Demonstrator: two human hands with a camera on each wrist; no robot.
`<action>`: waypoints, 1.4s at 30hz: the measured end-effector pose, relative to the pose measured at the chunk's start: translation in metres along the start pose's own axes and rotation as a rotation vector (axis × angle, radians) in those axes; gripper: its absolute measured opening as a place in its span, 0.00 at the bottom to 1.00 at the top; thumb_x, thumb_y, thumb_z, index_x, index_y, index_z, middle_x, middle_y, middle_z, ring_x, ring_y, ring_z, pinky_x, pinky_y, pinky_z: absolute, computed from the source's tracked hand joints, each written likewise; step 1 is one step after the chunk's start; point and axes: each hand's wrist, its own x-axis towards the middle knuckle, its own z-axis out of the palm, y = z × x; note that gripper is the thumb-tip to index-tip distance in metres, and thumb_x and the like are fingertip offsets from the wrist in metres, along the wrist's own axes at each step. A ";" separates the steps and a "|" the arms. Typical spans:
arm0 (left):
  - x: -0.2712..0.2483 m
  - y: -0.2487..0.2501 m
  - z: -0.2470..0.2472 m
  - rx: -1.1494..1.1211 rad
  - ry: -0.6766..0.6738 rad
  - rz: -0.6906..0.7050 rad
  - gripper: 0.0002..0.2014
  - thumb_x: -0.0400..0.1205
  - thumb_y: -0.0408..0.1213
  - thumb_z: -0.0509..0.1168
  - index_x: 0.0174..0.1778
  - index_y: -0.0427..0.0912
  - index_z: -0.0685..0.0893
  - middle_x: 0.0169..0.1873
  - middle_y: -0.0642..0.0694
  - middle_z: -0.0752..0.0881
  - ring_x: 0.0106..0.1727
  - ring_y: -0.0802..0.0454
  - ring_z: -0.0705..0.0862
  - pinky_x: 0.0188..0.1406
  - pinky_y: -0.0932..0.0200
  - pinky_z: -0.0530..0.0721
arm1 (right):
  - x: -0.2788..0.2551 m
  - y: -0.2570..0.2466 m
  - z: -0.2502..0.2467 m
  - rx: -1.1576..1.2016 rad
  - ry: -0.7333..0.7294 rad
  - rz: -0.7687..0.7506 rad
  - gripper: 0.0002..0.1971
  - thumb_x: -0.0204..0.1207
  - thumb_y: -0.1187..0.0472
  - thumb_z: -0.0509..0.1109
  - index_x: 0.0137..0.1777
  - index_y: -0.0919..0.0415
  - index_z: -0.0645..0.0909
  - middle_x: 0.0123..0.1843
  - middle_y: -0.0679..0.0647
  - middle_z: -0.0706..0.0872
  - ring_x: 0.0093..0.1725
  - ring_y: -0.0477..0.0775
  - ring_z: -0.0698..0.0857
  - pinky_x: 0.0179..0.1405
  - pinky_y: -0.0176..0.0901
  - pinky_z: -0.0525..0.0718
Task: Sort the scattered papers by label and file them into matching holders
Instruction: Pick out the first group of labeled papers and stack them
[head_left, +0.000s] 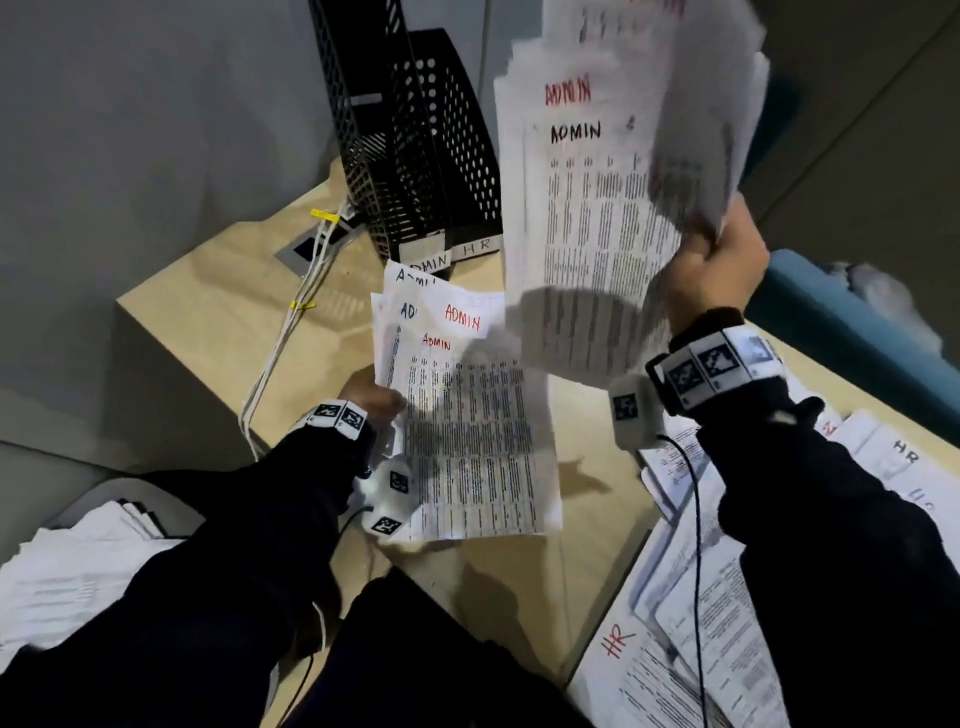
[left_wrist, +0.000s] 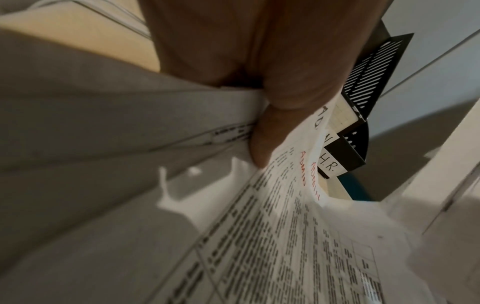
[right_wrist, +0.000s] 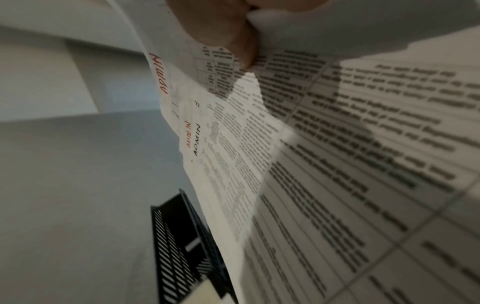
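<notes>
My right hand (head_left: 717, 260) grips a thick stack of ADMIN papers (head_left: 597, 208) by its right edge and holds it high above the desk; in the right wrist view the thumb (right_wrist: 233, 37) pinches the ADMIN stack (right_wrist: 337, 164). My left hand (head_left: 374, 397) holds a smaller bundle of ADMIN sheets (head_left: 467, 415) by its left edge, low over the desk; the left wrist view shows the thumb (left_wrist: 272, 127) pressed on those sheets (left_wrist: 285, 226). Two black mesh holders stand at the back, labelled ADMIN (head_left: 374, 156) and HR (head_left: 462, 156).
HR papers (head_left: 727, 597) lie spread over the desk's right side. More white sheets (head_left: 78, 566) are piled on a chair at lower left. White cables (head_left: 291, 332) run from a desk grommet (head_left: 306, 249). A teal partition (head_left: 852, 332) borders the desk on the right.
</notes>
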 end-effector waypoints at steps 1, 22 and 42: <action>0.001 0.001 0.000 0.004 -0.012 0.003 0.13 0.72 0.17 0.62 0.52 0.27 0.81 0.28 0.34 0.82 0.23 0.44 0.80 0.27 0.56 0.81 | 0.000 -0.004 -0.002 0.054 0.007 0.021 0.19 0.72 0.72 0.55 0.57 0.59 0.82 0.43 0.47 0.79 0.43 0.43 0.76 0.37 0.21 0.71; 0.014 -0.009 0.018 -0.232 -0.017 -0.140 0.18 0.75 0.49 0.73 0.46 0.34 0.87 0.45 0.34 0.88 0.44 0.48 0.81 0.44 0.57 0.75 | -0.119 0.104 0.060 -0.487 -0.697 0.508 0.41 0.71 0.61 0.71 0.80 0.60 0.52 0.72 0.63 0.74 0.69 0.69 0.75 0.66 0.64 0.77; -0.030 0.050 0.018 -0.283 0.044 0.346 0.17 0.76 0.35 0.73 0.59 0.34 0.83 0.49 0.41 0.88 0.48 0.46 0.88 0.55 0.55 0.87 | -0.073 0.075 0.036 0.379 -0.432 0.606 0.12 0.67 0.71 0.76 0.49 0.70 0.79 0.48 0.66 0.85 0.46 0.60 0.85 0.48 0.54 0.85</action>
